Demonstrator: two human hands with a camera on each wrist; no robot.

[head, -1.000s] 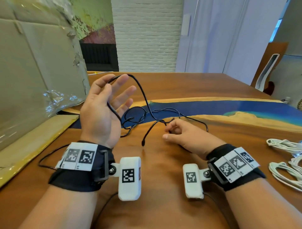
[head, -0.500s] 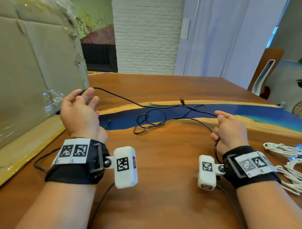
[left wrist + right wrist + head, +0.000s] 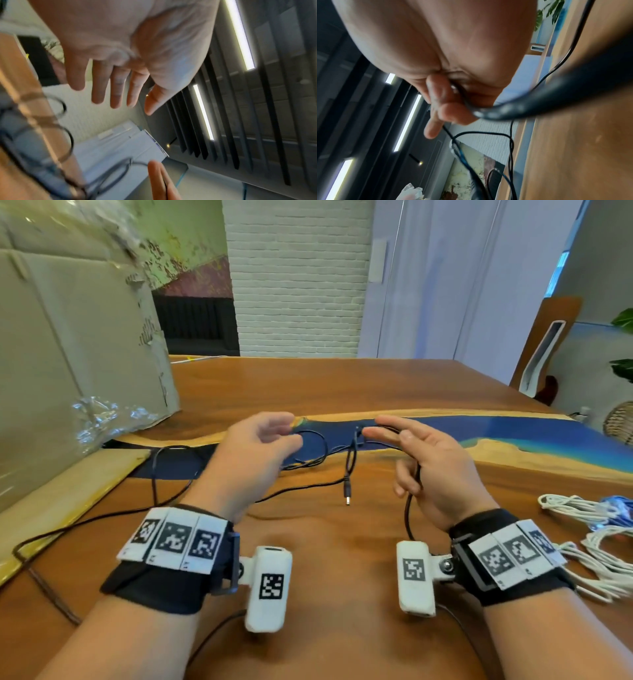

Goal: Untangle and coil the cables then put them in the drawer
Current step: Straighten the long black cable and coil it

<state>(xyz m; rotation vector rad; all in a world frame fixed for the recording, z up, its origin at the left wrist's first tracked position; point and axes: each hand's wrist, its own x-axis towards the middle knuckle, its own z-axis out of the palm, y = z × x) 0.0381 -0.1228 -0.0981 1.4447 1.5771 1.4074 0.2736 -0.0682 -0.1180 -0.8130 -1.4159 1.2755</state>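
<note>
Right hand (image 3: 435, 470) pinches the black cable (image 3: 349, 463) at frame centre, steadying it; left hand (image 3: 253, 453), fingers spread, reaches for a loop.

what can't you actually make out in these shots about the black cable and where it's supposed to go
- Drawer: in no view.
- Black cable past the left hand: hidden behind it in the head view, blurred in the left wrist view.
- Right hand grip: curled fingers cover the cable in the right wrist view.
- White cables: cut off by the head view's right edge.

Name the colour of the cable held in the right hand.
Black cable, gripped by the right hand; clearest in the head view.
</note>
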